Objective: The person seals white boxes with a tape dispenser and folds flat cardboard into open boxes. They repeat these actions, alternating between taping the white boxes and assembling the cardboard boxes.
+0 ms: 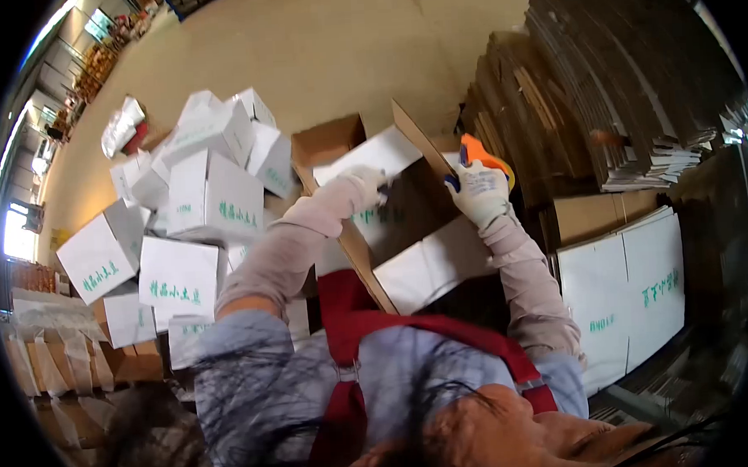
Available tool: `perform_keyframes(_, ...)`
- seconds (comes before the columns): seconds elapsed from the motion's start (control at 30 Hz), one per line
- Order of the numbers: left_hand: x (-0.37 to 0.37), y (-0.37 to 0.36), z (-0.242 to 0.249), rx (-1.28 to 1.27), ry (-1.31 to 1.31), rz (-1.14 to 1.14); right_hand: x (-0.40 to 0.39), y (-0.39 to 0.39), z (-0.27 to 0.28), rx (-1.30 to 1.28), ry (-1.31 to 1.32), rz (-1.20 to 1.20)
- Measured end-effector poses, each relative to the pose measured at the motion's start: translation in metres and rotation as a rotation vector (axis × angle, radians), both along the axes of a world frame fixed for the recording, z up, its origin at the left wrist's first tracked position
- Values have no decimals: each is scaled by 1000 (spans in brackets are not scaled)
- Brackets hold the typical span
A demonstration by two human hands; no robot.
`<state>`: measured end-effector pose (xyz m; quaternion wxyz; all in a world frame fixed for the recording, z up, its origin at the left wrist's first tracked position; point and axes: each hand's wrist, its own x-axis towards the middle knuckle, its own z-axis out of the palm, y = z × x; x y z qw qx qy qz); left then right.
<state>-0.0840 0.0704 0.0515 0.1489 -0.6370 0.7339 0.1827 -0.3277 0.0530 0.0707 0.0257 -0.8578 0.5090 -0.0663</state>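
An open cardboard box [430, 269], white outside and brown inside with green lettering, sits in front of me with its flaps standing out at various angles. My left hand [362, 188], in a white work glove, is at the far left part of the opening. Its fingers curl at the edge of a white flap. At the box's right side, my right hand [481, 191], gloved too, is closed around an orange tape dispenser [486, 155]. The fingers of that hand also lie against the raised right flap [420, 140]. The dispenser's handle is mostly hidden by the glove.
White lettered boxes [214, 199] lie in a loose heap on the left. Tall stacks of flattened cardboard [584, 82] stand at the right, with white flat cartons [623, 293] nearer to me. A silvery bag [123, 127] lies beyond the heap on the concrete floor [324, 52].
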Motion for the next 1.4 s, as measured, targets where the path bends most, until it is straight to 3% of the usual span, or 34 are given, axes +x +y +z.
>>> perform_keyframes(0.03,-1,9,-32,235,-204,-191,10,14,-4,-50,6,16)
perform_keyframes(0.07,-7,13,-5,386,-238,-126,23,30,-6,-125,91,57)
perform_keyframes(0.13,19,19,4,51,260,72,31,59,-34,-198,110,170)
perform_keyframes(0.17,18,28,36,-100,271,240,32,66,-67,-187,43,249)
perform_keyframes(0.2,43,24,29,-413,251,152,28,69,-86,-38,55,199)
perform_keyframes(0.23,69,25,22,-838,187,140,20,66,-90,-189,-13,170)
perform_keyframes(0.27,86,16,-2,-1082,61,210,14,58,-92,-200,-63,168)
perform_keyframes(0.37,56,-27,-31,-1104,250,211,13,51,-78,-101,-93,163)
perform_keyframes(0.43,25,-60,-69,-944,324,295,15,50,-66,-197,-161,154)
perform_keyframes(0.47,11,-62,-74,-717,236,395,14,47,-61,-174,-297,147)
perform_keyframes(0.5,4,-64,-79,-485,150,483,9,46,-53,80,-386,89)
perform_keyframes(0.57,11,-74,-77,-503,171,499,10,57,-31,301,-876,93)
perform_keyframes(0.63,22,-82,-77,-411,324,498,15,66,-12,462,-1098,330)
perform_keyframes(0.73,47,-102,-82,-370,353,497,26,71,-75,716,-1009,226)
perform_keyframes(0.77,52,-98,-73,-361,413,513,22,75,-86,794,-1155,198)
perform_keyframes(0.8,65,-91,-63,-227,677,678,9,71,-91,704,-1082,239)
perform_keyframes(0.83,76,-77,-60,-228,669,691,10,70,-86,626,-1028,274)
perform_keyframes(0.9,82,-49,-63,-382,982,474,17,75,-69,757,-1090,129)
perform_keyframes(0.97,84,-25,-47,506,1448,642,15,70,-80,693,-1111,181)
perform_keyframes(1.07,45,-7,-25,559,1090,469,12,71,-88,728,-1061,222)
perform_keyframes(1.17,38,1,-8,286,967,349,5,74,-84,842,-1051,191)
perform_keyframes(1.23,45,6,-33,493,1432,480,-8,75,-97,869,-1111,245)
perform_keyframes(1.3,39,16,-58,520,1440,551,0,75,-80,954,-1260,248)
perform_keyframes(1.37,27,25,-63,652,2045,1051,5,72,-72,1024,-1243,161)
perform_keyframes(1.4,35,19,-62,467,1701,898,9,68,-71,1020,-1245,166)
